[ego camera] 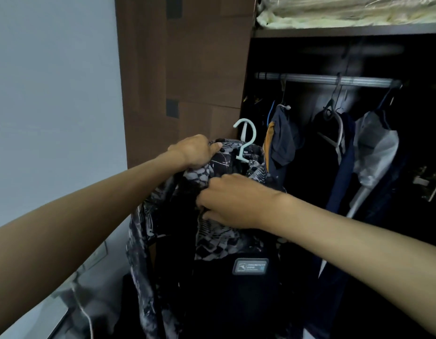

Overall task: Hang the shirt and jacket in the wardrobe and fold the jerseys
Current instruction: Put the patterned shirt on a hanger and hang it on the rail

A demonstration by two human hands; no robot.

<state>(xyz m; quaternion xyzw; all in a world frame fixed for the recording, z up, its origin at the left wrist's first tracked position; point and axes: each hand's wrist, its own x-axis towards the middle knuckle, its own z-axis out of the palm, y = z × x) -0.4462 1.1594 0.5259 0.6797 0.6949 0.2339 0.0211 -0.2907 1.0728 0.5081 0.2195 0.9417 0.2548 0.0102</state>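
Left hand [195, 151]: holds the shirt's collar.
Right hand [233, 201]: pinches the shirt's front.
Shirt [212, 241]: on a pale hanger [246, 140], by the open wardrobe [334, 55], under the rail [327, 79].

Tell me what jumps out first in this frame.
Centre frame, the left hand and right hand grip a black-and-grey patterned shirt on a pale green hanger, held in front of the open wardrobe. To the right, a metal rail carries dark garments on hangers.
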